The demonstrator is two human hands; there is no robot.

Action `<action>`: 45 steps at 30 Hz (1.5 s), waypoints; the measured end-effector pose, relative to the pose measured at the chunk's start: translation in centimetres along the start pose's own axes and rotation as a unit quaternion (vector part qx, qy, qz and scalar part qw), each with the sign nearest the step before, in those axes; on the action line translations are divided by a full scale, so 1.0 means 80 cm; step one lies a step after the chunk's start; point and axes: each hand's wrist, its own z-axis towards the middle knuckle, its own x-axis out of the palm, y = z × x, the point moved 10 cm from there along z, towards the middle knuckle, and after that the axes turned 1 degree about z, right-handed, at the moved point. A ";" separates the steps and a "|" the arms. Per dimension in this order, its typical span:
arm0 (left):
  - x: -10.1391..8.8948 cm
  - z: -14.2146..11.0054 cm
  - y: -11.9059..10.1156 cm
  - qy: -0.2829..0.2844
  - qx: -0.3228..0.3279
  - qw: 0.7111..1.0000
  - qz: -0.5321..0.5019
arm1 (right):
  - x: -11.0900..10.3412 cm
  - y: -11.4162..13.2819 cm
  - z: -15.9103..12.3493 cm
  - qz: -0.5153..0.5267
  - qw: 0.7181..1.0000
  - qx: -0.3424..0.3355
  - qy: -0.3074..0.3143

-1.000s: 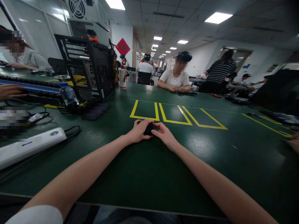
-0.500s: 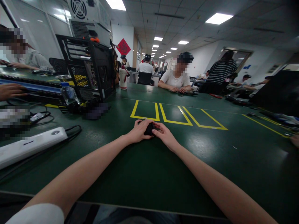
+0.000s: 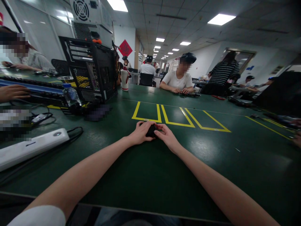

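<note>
Both my hands meet on the green table (image 3: 145, 175), just in front of yellow taped boxes (image 3: 164, 114). My left hand (image 3: 140, 134) curls round the left side of a small black object (image 3: 151, 131). My right hand (image 3: 166, 135) closes on its right side with thumb and fingers. The object rests on or just above the tabletop, mostly hidden by my fingers, so I cannot make out what it is.
A white power strip (image 3: 30, 147) with black cables lies at the left. An open black computer case (image 3: 91, 73) and a water bottle (image 3: 70, 95) stand at the back left. A person in a white shirt (image 3: 178, 80) sits across the table; other people's hands show at both edges.
My hands have stayed together on the black object. Only the view has shifted slightly.
</note>
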 end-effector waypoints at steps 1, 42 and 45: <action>0.000 0.000 0.000 0.000 -0.001 1.000 0.000 | 0.001 -0.002 0.000 -0.003 1.000 0.009 0.004; -0.003 -0.001 -0.003 0.009 -0.009 1.000 -0.002 | 0.009 0.009 -0.008 0.041 0.999 0.002 0.024; -0.003 -0.001 -0.004 0.005 -0.006 1.000 -0.001 | 0.005 0.007 -0.006 0.029 1.000 0.008 0.003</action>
